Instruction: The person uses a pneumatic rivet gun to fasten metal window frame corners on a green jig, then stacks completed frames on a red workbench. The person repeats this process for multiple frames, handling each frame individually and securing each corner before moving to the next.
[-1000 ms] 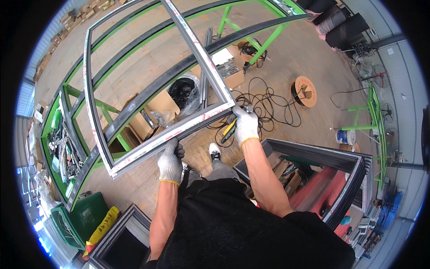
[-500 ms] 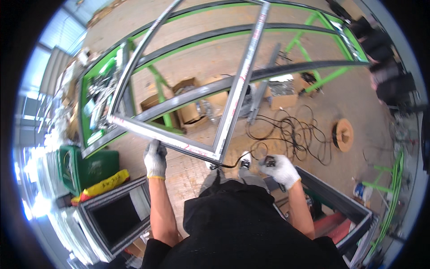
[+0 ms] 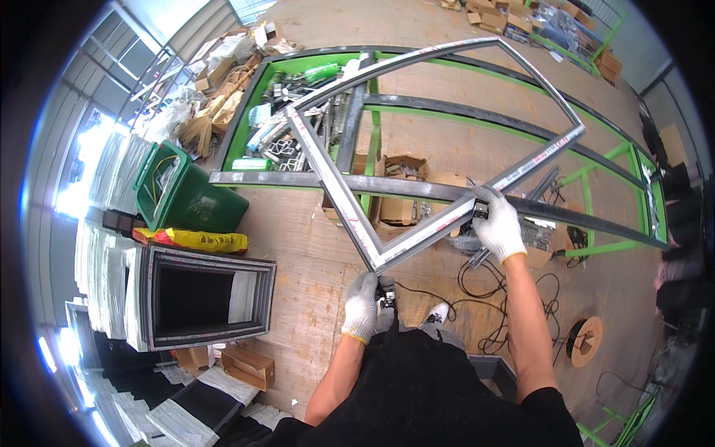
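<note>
A grey window frame (image 3: 439, 228), with white film and red printing along its bars, lies slantwise across a green-and-black work stand (image 3: 298, 179). One corner of it points toward me. At that corner is my left hand (image 3: 360, 305), in a white glove with grey fingers, its fingers closed against the frame's edge. My right hand (image 3: 497, 227), gloved alike, is at the frame's near right bar. Its fingers are curled around a small black object (image 3: 481, 210) beside the bar; the kind of object cannot be made out.
The stand's left bay holds metal offcuts (image 3: 287, 141). To the left are a green bin (image 3: 197, 197), a yellow bag (image 3: 194, 239) and stacked dark frames (image 3: 208, 343). Cardboard boxes (image 3: 402, 208) sit under the stand. Black cable (image 3: 495, 343) and a spool (image 3: 585, 341) lie on the right.
My view has swung left. My right hand has gone from near my body out to the frame's right bar, carrying the black object. My left hand is now closer to the near corner.
</note>
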The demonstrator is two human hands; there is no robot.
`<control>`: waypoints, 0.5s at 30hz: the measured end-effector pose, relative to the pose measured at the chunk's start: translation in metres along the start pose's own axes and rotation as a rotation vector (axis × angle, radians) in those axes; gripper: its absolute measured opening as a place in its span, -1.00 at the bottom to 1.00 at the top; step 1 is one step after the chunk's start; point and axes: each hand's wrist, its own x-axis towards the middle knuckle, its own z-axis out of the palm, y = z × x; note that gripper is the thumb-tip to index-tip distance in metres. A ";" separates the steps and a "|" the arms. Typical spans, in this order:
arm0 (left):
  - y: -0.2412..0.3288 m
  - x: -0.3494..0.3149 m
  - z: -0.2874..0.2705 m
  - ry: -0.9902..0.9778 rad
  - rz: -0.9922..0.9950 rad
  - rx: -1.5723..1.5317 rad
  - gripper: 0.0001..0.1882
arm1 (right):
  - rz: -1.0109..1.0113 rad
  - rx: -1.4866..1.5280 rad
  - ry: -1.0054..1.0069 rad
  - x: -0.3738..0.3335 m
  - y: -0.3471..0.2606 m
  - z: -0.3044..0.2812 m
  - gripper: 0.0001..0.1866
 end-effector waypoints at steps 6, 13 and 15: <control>0.001 0.008 -0.005 0.045 0.201 0.630 -0.87 | 0.037 -0.239 -0.150 0.020 0.003 0.006 -0.52; 0.014 0.022 -0.027 0.215 0.135 0.268 -0.71 | 0.186 -0.259 -0.162 -0.027 -0.017 0.020 -0.59; 0.021 0.031 -0.036 0.205 0.122 0.224 -0.72 | 0.189 -0.175 -0.156 -0.044 -0.025 0.016 -0.57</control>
